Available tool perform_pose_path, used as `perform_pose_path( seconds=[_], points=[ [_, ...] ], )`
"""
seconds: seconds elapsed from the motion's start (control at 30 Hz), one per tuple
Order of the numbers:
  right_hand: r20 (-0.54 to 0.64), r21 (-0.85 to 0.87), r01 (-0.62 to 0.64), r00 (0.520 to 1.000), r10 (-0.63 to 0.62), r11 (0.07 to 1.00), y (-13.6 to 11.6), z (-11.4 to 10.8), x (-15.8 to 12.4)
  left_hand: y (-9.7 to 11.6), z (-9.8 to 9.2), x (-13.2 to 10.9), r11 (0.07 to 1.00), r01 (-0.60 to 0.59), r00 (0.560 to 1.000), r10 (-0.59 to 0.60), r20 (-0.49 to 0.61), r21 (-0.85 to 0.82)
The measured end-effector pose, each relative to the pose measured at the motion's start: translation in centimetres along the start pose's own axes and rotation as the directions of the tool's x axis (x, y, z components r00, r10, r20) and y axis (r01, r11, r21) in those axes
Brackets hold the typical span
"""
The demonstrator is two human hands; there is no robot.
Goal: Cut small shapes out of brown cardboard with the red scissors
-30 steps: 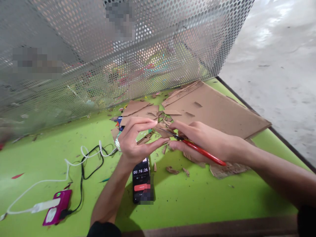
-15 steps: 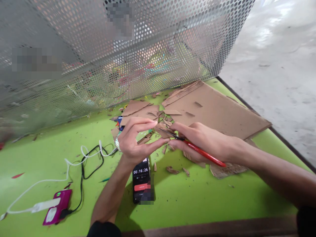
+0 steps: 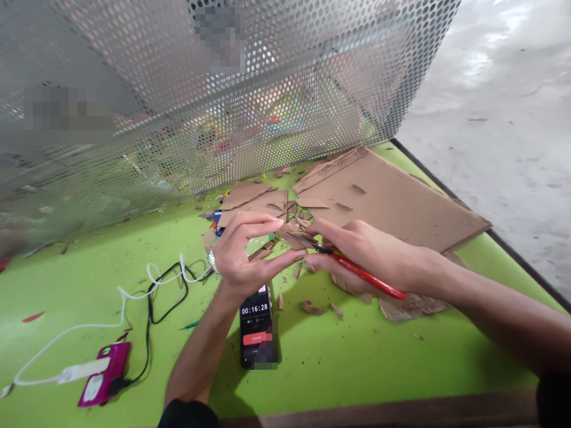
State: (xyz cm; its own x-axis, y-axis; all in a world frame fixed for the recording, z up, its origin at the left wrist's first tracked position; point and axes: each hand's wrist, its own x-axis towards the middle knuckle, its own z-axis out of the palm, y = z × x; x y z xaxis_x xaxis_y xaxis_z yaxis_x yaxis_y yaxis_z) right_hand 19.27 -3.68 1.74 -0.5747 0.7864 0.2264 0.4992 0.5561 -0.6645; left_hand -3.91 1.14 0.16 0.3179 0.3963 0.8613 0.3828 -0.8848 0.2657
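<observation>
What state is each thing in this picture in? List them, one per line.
left hand: pinching cardboard piece
right hand: gripping scissors, blades at the piece
phone: lying flat, screen lit
power bank: cable plugged in
cardboard sheet: lying flat

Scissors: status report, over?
Right hand grips red scissors, blades at cardboard piece. Left hand pinches that piece. Scraps and phone lie underneath.

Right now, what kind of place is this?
Probably a craft workbench: red scissors in the right hand, a cardboard piece in the left hand, scraps over the green table, a perforated metal screen behind.
</observation>
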Motion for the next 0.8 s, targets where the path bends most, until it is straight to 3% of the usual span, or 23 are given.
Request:
perform_pose_path(
  seconds=[0.27,0.8],
  points=[
    [0.079,-0.051,-0.078,0.994,0.082,0.996,-0.42,-0.12,-0.15,-0.29,0.25,-0.01,0.997,-0.072,0.997,0.071,-0.011,-0.008],
    [0.053,-0.035,-0.085,0.995,0.086,0.996,-0.76,-0.14,0.05,-0.19,0.14,-0.14,0.999,-0.044,0.999,0.044,-0.014,0.013]
  ],
)
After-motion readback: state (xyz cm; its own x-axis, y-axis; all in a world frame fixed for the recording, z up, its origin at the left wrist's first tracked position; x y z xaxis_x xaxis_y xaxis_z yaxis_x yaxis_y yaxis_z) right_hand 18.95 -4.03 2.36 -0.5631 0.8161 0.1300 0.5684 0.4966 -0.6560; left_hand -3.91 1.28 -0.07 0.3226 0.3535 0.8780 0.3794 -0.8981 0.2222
